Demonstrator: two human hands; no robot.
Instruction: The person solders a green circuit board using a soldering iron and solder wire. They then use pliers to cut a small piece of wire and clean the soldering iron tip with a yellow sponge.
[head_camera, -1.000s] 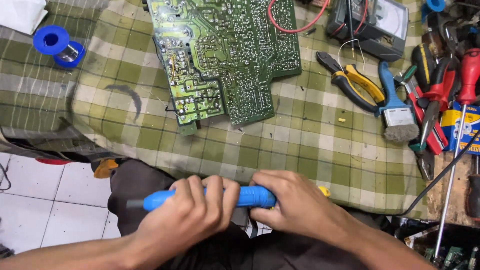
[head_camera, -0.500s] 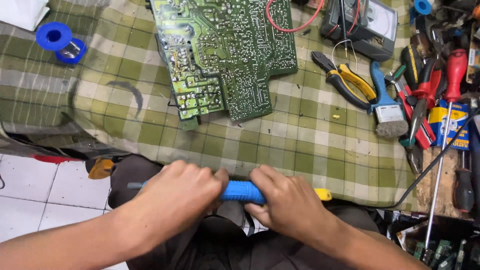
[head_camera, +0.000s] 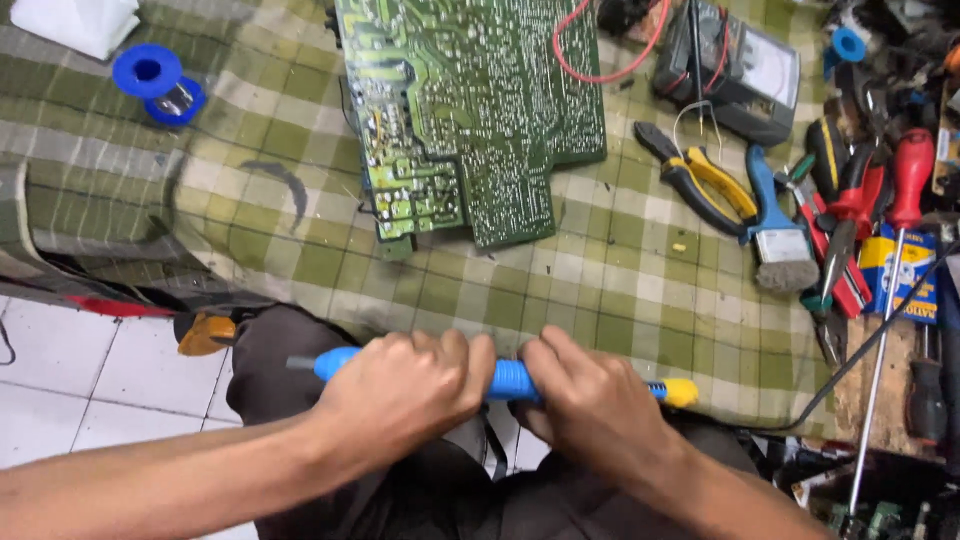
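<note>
Work surface covered by green checked cloth (head_camera: 620, 300). Laid on it: green circuit board (head_camera: 470, 110), blue solder spool (head_camera: 155, 82), grey meter (head_camera: 735, 70), yellow-handled pliers (head_camera: 700, 180), blue brush (head_camera: 775, 235), red screwdriver (head_camera: 900, 210).

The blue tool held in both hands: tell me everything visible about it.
The blue tool is a long, slim tube that looks like plastic, lying roughly level across the person's lap, just below the edge of the checked cloth. A thin dark tip juts out at its left end and a yellow cap sits at its right end. The left hand wraps around the left part, the right hand around the right, leaving a short stretch of blue bare between them. Its underside is hidden.
</note>
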